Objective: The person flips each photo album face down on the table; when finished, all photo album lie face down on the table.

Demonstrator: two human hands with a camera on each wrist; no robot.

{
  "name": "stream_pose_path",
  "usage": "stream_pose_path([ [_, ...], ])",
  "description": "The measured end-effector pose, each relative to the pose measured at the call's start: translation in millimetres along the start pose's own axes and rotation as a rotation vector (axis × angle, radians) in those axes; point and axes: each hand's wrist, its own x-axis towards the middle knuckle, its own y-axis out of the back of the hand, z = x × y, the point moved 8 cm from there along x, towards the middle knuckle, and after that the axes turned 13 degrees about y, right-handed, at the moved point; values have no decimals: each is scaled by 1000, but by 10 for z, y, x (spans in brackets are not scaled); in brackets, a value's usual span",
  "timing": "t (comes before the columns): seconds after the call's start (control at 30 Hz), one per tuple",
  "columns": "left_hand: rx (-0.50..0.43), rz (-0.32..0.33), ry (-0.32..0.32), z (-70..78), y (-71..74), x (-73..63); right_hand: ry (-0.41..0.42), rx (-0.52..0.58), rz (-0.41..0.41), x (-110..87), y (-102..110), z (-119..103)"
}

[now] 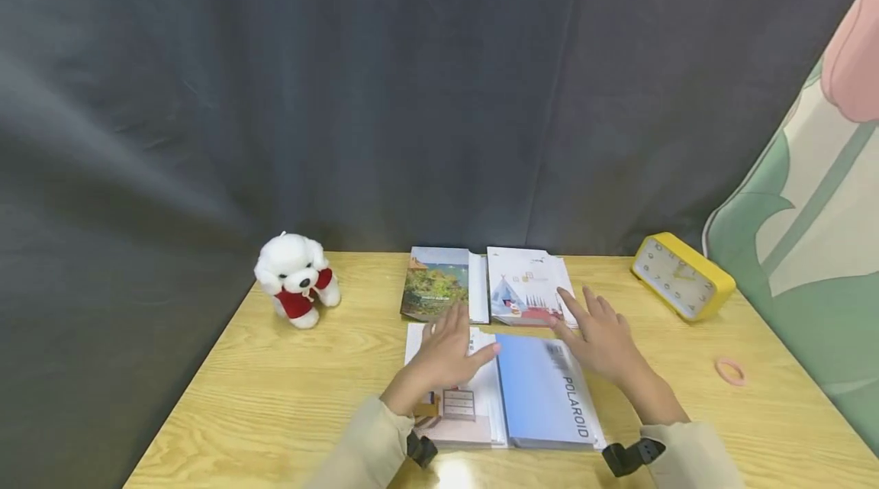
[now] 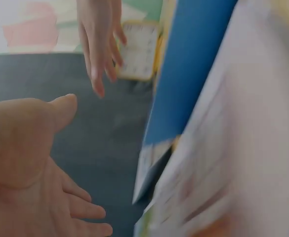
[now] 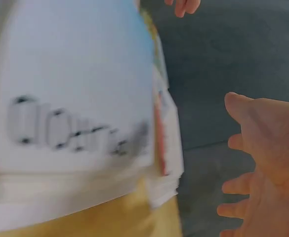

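Observation:
Two rows of albums lie on the wooden table. In front are a white album with a drawn room scene and a blue album marked POLAROID. Behind them lie a landscape photo album and a white album with a tent drawing. My left hand hovers over the front white album, fingers extended and thumb out to the side. Above the right edge of the blue album is my right hand, its fingers spread. Neither hand holds anything; both wrist views show the palms bare.
At the left back stands a white plush dog in a red top. A yellow clock leans at the right back, with a pink ring nearer me. A dark curtain hangs behind the table, and patterned fabric hangs at right.

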Motion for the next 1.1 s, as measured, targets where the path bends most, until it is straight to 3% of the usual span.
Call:
stream_pose_path([
  [0.23,-46,-90,-21,108,-472,-293,2,93,-45,-226,-323,75],
  [0.37,-31,-85,-40,186,-628,-390,-6,155,-55,-276,-430,85],
  [0.7,42,7,2,345,-732,-411,55,255,-16,-283,-512,72],
  [0.93,112,88,30,367,-787,-422,46,232,13,-266,-504,74],
  [1.1,35,99,7,387,-778,-429,44,241,44,-273,-487,73],
])
